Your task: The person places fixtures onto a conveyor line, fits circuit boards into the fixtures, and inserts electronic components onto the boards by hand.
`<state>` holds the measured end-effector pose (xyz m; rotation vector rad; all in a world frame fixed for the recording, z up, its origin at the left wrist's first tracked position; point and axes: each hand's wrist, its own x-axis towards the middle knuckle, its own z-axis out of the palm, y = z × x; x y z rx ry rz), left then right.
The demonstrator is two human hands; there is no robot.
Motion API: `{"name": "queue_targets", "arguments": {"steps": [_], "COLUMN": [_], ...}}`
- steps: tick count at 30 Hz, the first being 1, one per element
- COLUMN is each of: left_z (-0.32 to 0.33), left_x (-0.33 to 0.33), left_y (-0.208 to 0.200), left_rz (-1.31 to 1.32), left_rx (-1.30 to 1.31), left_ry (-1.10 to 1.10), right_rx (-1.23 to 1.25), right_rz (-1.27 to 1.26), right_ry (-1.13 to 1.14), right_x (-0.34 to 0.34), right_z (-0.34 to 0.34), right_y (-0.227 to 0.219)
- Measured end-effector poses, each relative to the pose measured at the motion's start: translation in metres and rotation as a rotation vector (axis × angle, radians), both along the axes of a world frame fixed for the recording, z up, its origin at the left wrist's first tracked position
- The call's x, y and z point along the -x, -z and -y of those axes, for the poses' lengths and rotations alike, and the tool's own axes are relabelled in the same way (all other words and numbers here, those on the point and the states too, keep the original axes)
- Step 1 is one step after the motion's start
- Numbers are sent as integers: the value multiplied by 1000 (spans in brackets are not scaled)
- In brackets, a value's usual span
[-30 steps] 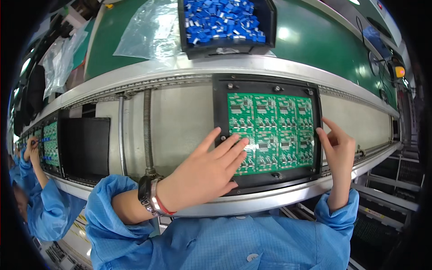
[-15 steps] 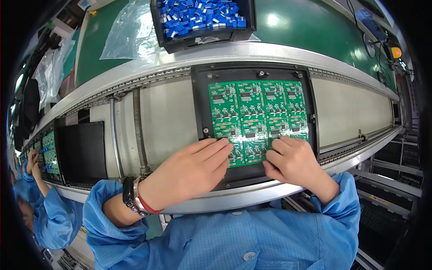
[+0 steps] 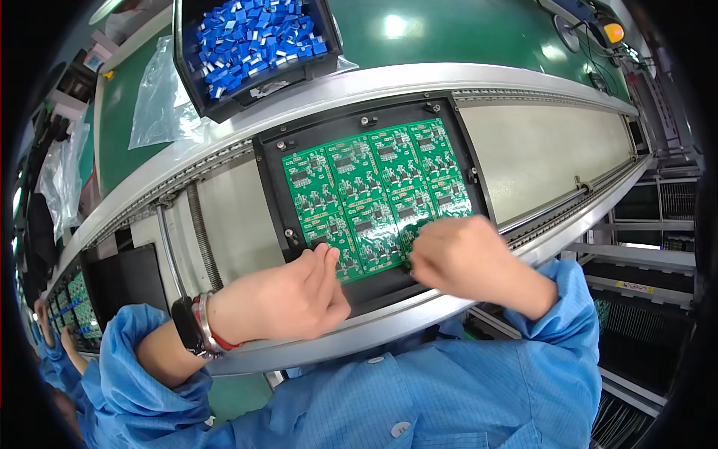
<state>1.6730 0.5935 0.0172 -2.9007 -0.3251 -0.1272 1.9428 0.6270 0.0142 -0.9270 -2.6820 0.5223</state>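
A green circuit board panel (image 3: 359, 196) made of several repeated sections lies in a black frame carrier (image 3: 268, 183) on the conveyor. My left hand (image 3: 288, 295) is at the panel's near left corner, thumb and fingers pinched together; whatever they may hold is hidden. Curled closed, my right hand (image 3: 460, 258) is over the panel's near right part. Something dark shows by its fingertips, too small to name. Small clamps with screws sit along the carrier's rim.
Beyond the conveyor's metal rail (image 3: 404, 75), a black bin (image 3: 280, 88) holds many blue parts. Clear plastic bags (image 3: 161, 105) lie left of it. At far left, another person's hands (image 3: 67, 337) are over a second board (image 3: 78, 299). A metal rack (image 3: 636, 258) stands at right.
My left hand has gone from flat, stretched fingers on the panel to a pinch at its near left corner. My right hand stays curled near the panel. The whole view has turned and shifted.
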Motion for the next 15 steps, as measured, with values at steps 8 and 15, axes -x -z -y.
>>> {"name": "queue_targets", "arguments": {"steps": [8,15], "left_z": [-31,-57], "left_x": [10,38], "left_y": [2,35], "left_rz": [413,673], "left_rx": [266,263], "left_ry": [-174,-881], "right_rx": [222,-7], "right_rz": [220,109], "right_ry": [-68,-123], "right_x": [-67,-66], "right_z": [-29,-24], "right_y": [-23,4]}}
